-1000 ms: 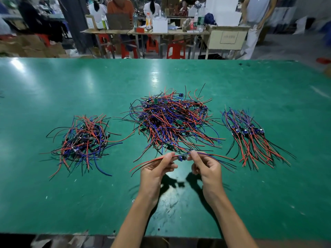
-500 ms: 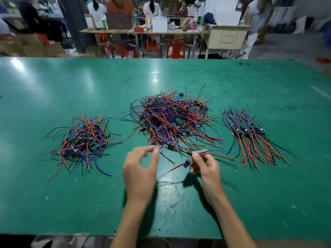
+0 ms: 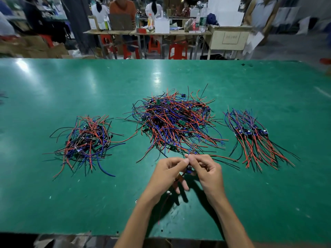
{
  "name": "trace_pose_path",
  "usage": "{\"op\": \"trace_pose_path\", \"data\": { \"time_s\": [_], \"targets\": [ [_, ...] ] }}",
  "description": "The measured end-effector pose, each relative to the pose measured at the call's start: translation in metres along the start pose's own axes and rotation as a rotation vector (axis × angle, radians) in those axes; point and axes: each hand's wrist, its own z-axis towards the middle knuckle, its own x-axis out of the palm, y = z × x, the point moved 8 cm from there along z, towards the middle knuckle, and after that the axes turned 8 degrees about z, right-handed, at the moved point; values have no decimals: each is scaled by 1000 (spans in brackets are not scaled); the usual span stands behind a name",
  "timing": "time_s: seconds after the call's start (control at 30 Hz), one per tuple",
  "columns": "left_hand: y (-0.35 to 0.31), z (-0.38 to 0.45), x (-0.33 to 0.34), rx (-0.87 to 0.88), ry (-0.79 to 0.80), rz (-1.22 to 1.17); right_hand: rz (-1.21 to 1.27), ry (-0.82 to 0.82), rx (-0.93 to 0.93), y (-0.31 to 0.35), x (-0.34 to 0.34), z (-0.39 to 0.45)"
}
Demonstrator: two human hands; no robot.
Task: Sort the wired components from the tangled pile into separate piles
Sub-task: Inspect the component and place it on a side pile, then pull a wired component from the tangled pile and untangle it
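Note:
A big tangled pile point(image 3: 176, 120) of small boards with red, blue and black wires lies mid-table. A loose sorted pile point(image 3: 86, 141) sits to its left, and a neat row of components point(image 3: 254, 135) lies to its right. Just in front of the tangled pile, my left hand point(image 3: 168, 173) and my right hand point(image 3: 206, 170) meet and together pinch one wired component point(image 3: 189, 170). Its small blue board shows between my fingers, and its red wires hang below my left hand toward the table.
The green table point(image 3: 53, 203) reaches to a near edge at the bottom of the frame. Beyond its far edge stand work tables point(image 3: 148, 32), red stools point(image 3: 177, 50) and several seated people.
My left hand swung out to the left, then came back to the right hand. Both hands now hold the component, turned so its wires hang down rather than stretched sideways.

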Motion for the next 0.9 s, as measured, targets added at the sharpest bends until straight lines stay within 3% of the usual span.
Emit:
{"op": "trace_pose_path", "data": {
  "time_s": [0.17,0.3,0.67,0.9],
  "targets": [
    [4,2,4,-4,-10,-15,-113,102,50,-7,7,1],
    [8,4,9,-28,1,-26,-32,104,124,-10,6,-1],
    [16,9,10,-37,59,137,-67,80,81,-12,7,0],
    [20,9,8,-17,18,37,-136,109,95,-17,8,2]
  ]
}}
